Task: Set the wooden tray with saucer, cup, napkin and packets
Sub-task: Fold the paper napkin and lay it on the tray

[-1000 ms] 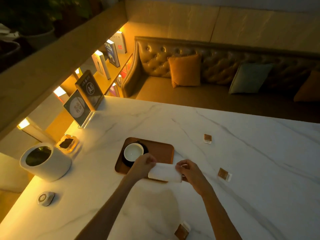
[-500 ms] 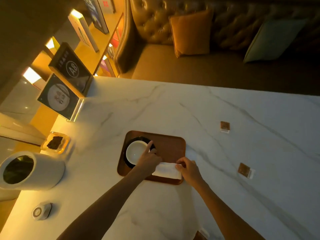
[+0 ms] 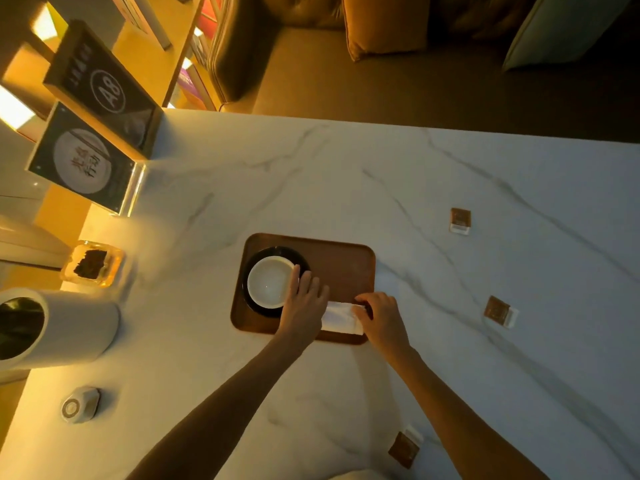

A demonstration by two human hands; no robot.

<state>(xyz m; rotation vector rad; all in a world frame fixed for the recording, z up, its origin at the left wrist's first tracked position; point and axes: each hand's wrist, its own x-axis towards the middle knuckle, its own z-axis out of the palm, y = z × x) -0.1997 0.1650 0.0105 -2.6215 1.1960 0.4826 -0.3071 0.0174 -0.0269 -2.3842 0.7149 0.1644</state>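
Note:
The wooden tray [image 3: 341, 268] lies on the marble table. On its left half a white cup [image 3: 268, 281] stands on a black saucer [image 3: 277, 252]. A folded white napkin [image 3: 341, 317] lies along the tray's near edge. My left hand [image 3: 304, 304] rests flat on the napkin's left end, fingers spread and touching the cup's rim. My right hand [image 3: 379, 317] pinches the napkin's right end. Three brown packets lie loose on the table: one at the far right [image 3: 460, 220], one at the right [image 3: 499, 310], one near me [image 3: 404, 447].
At the table's left edge stand a white cylinder container [image 3: 59, 327], a glass ashtray [image 3: 91, 264], a small round call button [image 3: 79, 405] and two dark sign stands [image 3: 83, 164]. A sofa with cushions [image 3: 381, 22] runs behind the table's far edge.
The napkin came down from above the tray's near edge onto the tray. My left hand flattened on it and now touches the cup. The camera tilted down and closer.

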